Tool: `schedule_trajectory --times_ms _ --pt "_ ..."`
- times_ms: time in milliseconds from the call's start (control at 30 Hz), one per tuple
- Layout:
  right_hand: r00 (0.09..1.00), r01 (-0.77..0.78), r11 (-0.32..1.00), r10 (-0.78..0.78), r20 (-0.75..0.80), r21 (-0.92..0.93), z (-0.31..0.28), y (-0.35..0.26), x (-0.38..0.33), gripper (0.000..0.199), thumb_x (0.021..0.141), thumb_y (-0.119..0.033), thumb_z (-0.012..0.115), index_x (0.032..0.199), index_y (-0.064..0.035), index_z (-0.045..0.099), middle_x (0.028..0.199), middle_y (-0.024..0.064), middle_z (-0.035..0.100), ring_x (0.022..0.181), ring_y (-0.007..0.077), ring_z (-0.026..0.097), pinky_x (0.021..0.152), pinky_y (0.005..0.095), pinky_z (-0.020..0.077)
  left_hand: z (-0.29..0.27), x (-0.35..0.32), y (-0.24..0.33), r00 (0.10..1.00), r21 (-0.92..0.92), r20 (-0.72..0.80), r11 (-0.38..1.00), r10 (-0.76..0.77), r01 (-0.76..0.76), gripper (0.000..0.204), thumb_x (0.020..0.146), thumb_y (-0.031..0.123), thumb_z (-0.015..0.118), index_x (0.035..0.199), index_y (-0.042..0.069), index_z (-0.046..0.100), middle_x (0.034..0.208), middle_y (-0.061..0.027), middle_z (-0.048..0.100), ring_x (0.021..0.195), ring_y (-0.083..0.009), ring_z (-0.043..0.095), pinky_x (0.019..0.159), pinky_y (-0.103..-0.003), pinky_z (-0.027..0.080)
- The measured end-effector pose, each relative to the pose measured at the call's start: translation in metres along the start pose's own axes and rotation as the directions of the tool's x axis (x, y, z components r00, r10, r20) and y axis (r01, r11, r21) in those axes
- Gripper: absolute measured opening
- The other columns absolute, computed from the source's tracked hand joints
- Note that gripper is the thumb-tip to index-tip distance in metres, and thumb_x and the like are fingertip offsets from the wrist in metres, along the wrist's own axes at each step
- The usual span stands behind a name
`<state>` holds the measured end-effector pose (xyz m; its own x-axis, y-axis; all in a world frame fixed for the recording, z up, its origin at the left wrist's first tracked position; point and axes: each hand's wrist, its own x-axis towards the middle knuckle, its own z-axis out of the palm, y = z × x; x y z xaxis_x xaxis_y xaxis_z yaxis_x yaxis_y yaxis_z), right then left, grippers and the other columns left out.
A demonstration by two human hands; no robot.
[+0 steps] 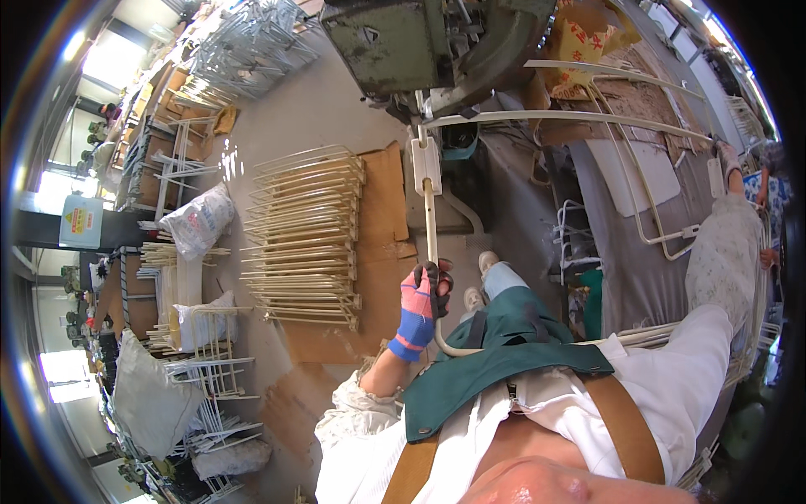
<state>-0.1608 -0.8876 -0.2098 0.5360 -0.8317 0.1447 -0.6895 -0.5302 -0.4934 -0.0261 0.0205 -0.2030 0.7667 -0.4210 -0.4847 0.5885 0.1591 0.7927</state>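
Note:
My left hand (pixel 425 290), in a pink, blue and black glove, is closed round the upright side of a cream metal tube frame (pixel 431 223). A white block (pixel 426 166) sits on that tube above the hand. The tube bends near my green apron (pixel 504 378), which hides part of it. From the block's upper end a long curved flat strip (pixel 571 117) runs right, under a green machine (pixel 390 50). Far right, my gloved right hand (pixel 727 157) is closed at the strip's other end, beside another white block (pixel 715 178); its fingers show only in part.
Left of me, a row of bent cream tube frames (pixel 302 239) lies on cardboard (pixel 382 193). A cloth-covered table (pixel 617 269) at the right holds another frame and a yellow bag (pixel 579 42). White sacks (pixel 199 220) and metal racks line the left. Another person (pixel 771 160) is at the right edge.

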Motion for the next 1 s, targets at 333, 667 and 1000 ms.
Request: schedule_trajectory --times_ms 333,667,1000 --pt "0.959 -0.246 0.929 0.274 -0.070 0.277 -0.032 0.138 -0.193 0.036 0.079 -0.033 0.055 0.087 0.0012 0.062 0.080 0.0097 0.060 0.070 0.0167 0.052 0.063 0.0314 0.0408 -0.025 0.083 0.030 0.920 0.465 0.080 0.802 0.383 -0.375 0.019 0.087 0.009 0.047 0.101 -0.001 0.053 0.058 -0.0030 0.051 0.049 -0.0094 0.048 0.045 -0.024 0.039" --pt "0.740 -0.466 0.689 0.648 -0.183 0.556 -0.029 0.046 -0.397 0.017 0.077 -0.026 0.062 0.081 -0.0094 0.065 0.062 -0.0042 0.047 0.053 0.0078 0.039 0.048 0.0259 0.0326 -0.068 0.158 0.080 0.803 0.706 0.332 0.434 0.494 -0.559 0.030 0.084 0.012 0.049 0.113 0.003 0.051 0.057 -0.0129 0.054 0.047 -0.0178 0.053 0.047 -0.031 0.043" --pt "0.415 -0.535 0.410 0.889 -0.193 0.739 -0.010 -0.047 -0.655 0.018 0.079 -0.028 0.061 0.079 -0.0093 0.061 0.058 -0.0002 0.047 0.049 0.0105 0.043 0.043 0.0269 0.0332 -0.095 0.205 0.133 0.719 0.609 0.632 0.388 0.290 -0.692 0.030 0.084 0.011 0.050 0.113 0.002 0.051 0.054 -0.0127 0.052 0.046 -0.0192 0.050 0.047 -0.030 0.041"
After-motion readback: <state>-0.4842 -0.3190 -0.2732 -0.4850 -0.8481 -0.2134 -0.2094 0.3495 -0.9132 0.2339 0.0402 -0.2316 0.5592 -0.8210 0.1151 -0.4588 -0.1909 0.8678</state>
